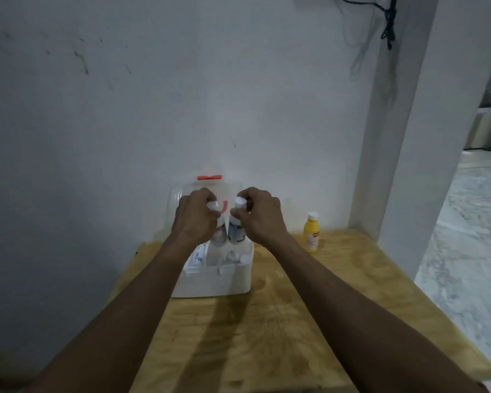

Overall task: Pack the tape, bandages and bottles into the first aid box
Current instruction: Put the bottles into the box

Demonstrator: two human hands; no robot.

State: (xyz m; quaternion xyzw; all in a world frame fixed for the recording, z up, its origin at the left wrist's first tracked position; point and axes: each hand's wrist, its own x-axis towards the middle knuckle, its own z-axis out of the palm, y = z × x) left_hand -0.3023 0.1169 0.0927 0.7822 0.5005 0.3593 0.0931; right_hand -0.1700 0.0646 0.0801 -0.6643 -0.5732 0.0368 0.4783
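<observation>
The white first aid box [213,282] stands open on the wooden table, its clear lid with a red latch [209,177] leaning back against the wall. My left hand [194,217] grips a clear bottle with a red label [220,234] by its white cap, upright above the box. My right hand [260,217] grips a bottle with a blue-grey label [236,232] the same way, right beside the first. Inside the box lie a white packet with blue print [197,258] and small white-capped items [238,258]. A yellow bottle [311,232] stands on the table to the right of the box.
The wooden table [295,321] is pushed against a white wall, with a white pillar at its back right corner. Its right edge drops to a pale floor. Black cables hang high on the wall.
</observation>
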